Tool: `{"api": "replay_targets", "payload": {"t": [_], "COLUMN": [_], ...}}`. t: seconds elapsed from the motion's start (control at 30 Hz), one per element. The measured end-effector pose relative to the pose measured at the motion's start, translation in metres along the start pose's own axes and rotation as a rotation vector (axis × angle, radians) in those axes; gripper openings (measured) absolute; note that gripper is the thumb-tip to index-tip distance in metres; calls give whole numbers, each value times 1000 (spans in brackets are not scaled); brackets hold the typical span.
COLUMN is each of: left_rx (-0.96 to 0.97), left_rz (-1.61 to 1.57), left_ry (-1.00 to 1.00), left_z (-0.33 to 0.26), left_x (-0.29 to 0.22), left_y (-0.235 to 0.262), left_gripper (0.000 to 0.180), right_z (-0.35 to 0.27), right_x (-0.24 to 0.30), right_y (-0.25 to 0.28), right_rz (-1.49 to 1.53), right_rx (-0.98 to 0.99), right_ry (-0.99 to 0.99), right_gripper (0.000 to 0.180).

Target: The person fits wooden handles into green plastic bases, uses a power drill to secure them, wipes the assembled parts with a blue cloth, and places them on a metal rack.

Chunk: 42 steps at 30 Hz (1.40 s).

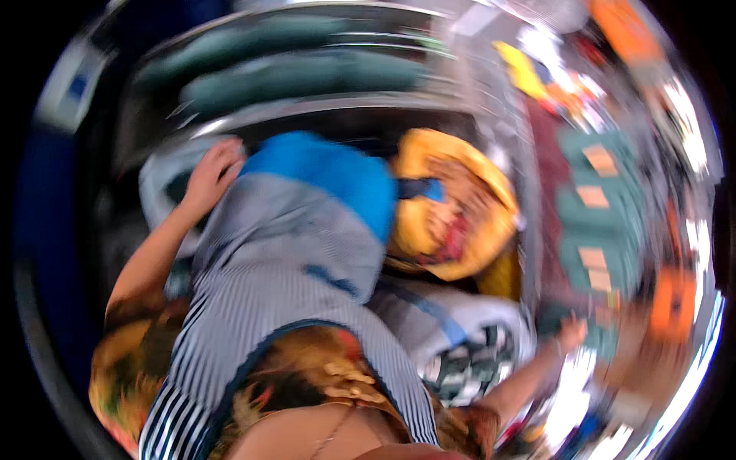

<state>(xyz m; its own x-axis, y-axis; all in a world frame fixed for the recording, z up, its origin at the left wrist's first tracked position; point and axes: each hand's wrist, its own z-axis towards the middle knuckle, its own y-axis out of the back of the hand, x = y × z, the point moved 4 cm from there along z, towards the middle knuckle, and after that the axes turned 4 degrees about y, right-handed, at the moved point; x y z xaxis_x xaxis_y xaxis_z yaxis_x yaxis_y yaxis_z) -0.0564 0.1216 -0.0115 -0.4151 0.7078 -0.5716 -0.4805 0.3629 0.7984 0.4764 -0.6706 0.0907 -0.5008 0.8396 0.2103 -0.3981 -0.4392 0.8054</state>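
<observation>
Motion smears the whole view. My left hand point(215, 172) lies on a pale grey rolled or bundled cloth point(159, 178) at the left, its fingers stretched out and not wrapped round anything I can see. Over to the right, my right hand point(571, 333) reaches out beside a stack of dark green folded cloths point(602, 230) that bear tan labels. Its fingers are too blurred to read, and whether it touches the lowest cloth point(556, 316) I cannot tell. Between my arms hangs my striped grey and blue apron point(284, 222).
A yellow bag or bundle point(414, 157) with brown and red contents is just beyond the apron. Nearer me lies a grey rolled cloth point(483, 314). Long green rolls point(299, 80) lie behind a metal-edged rail. Orange boxes point(675, 303) stand at the far right.
</observation>
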Motion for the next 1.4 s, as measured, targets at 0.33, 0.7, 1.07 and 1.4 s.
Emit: {"api": "replay_targets", "payload": {"t": [0.33, 0.7, 1.07, 1.4], "left_rx": [-364, -670, -488, 312], "left_rz": [-53, -745, -51, 754], "left_ry": [1812, 1919, 1699, 1215], "left_z": [-440, -454, -424, -226], "left_x": [246, 153, 175, 259], "left_y": [37, -103, -156, -57], "left_gripper": [27, 33, 35, 44], "right_z": [78, 162, 310, 275], "right_x": [35, 60, 150, 350], "right_y": [-137, -245, -249, -155], "right_rz": [-387, -433, -368, -248], "right_rx": [262, 566, 601, 597], "right_ry": [-117, 318, 634, 1038], "right_gripper": [54, 72, 57, 48]}}
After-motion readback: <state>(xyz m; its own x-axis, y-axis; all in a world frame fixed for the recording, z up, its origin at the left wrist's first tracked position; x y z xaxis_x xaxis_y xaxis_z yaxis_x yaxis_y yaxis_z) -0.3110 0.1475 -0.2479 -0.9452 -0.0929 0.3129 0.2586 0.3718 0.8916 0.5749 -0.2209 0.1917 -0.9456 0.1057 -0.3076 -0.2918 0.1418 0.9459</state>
